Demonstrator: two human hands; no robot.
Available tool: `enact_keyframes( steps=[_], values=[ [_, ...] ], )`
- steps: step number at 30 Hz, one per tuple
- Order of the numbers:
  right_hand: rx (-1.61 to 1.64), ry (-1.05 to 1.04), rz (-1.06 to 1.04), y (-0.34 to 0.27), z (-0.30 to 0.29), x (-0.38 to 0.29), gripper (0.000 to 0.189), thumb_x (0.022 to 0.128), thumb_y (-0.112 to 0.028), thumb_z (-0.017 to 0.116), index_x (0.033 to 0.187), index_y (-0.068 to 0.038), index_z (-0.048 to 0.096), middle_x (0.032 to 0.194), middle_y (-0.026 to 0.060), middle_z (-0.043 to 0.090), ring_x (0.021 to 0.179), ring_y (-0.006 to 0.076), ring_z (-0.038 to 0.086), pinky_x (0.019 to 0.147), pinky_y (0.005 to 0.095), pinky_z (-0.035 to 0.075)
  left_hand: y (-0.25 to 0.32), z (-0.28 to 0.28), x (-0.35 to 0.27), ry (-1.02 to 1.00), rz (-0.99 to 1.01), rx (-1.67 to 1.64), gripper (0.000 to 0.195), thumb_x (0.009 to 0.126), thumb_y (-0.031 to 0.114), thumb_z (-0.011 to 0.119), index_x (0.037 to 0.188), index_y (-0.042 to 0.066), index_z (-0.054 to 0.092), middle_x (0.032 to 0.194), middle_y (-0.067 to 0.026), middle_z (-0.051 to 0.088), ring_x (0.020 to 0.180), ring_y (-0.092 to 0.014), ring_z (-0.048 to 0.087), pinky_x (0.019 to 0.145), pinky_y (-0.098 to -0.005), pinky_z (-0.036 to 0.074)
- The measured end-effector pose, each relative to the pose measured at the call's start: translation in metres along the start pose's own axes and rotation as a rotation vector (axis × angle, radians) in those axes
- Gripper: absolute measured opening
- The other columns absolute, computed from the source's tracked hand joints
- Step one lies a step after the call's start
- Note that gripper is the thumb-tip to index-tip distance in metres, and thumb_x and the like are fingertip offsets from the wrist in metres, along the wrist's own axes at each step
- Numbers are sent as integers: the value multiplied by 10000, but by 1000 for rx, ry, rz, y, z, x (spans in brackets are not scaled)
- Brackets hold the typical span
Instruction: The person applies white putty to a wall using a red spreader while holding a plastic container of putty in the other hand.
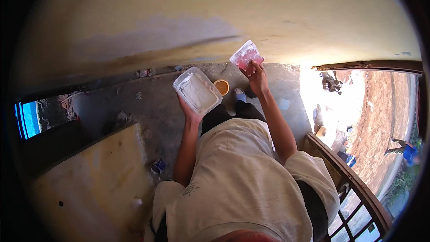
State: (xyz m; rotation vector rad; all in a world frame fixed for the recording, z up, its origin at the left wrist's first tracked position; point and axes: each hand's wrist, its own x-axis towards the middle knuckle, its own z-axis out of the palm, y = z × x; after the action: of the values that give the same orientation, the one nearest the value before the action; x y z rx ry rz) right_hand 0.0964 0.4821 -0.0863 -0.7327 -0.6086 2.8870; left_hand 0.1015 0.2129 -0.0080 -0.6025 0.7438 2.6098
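Note:
A clear plastic tub [197, 92] with white paste inside rests in my left hand [190, 109], which grips it from below and the side. Between the fingers of my right hand [257, 77] is a flat red plastic spreader [247, 57], its upper part smeared with white paste. The spreader is up close to the yellow wall [285, 13]; whether it touches cannot be told. On that wall, a pale greyish-white patch [161, 33] spreads to the left of the spreader.
On the concrete floor [161, 107] are an orange round container [221, 87], a dark blue can [158, 166] and scraps. A low yellow wall [94, 178] stands at left. A doorway opens at right beside a barred metal door [356, 188]; outside, a person in blue [409, 153] is far off.

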Motion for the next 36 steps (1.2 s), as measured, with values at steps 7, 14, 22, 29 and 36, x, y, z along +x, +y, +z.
enact_keyframes(
  steps=[7,14,22,29,36],
  values=[
    [-19,108,16,38,-31,50,130,871,-29,626,999,-14,610,1012,98,646,934,212,646,862,361,550,-5,10,-13,108,71,-45,661,975,597,347,1389,94,462,1357,-116,526,1188,-331,549,1027,-510,431],
    [-135,195,81,55,-39,77,162,887,-43,600,1039,12,604,1004,101,629,968,237,633,911,355,532,-4,-4,-16,95,53,-34,681,968,609,353,1399,91,452,1361,-117,525,1210,-327,534,1033,-509,422],
    [-513,-5,-316,3,48,90,143,864,16,606,994,64,640,998,120,665,937,192,644,850,286,539,11,-20,-19,-52,-9,-35,674,970,594,343,1417,99,440,1361,-124,534,1221,-340,524,1056,-534,390],
    [-142,-97,-343,-65,130,-30,162,915,-65,573,1027,28,645,1007,86,677,972,182,640,885,328,509,14,-13,-17,-114,27,-31,640,979,574,344,1385,94,467,1327,-110,555,1186,-333,549,1015,-525,434],
    [-324,29,-108,-8,12,8,179,871,-73,569,1018,22,607,1018,126,642,971,231,641,879,351,533,14,-14,-17,-149,-10,-35,665,980,613,328,1405,114,439,1319,-113,553,1152,-327,575,994,-516,461]
  ],
)
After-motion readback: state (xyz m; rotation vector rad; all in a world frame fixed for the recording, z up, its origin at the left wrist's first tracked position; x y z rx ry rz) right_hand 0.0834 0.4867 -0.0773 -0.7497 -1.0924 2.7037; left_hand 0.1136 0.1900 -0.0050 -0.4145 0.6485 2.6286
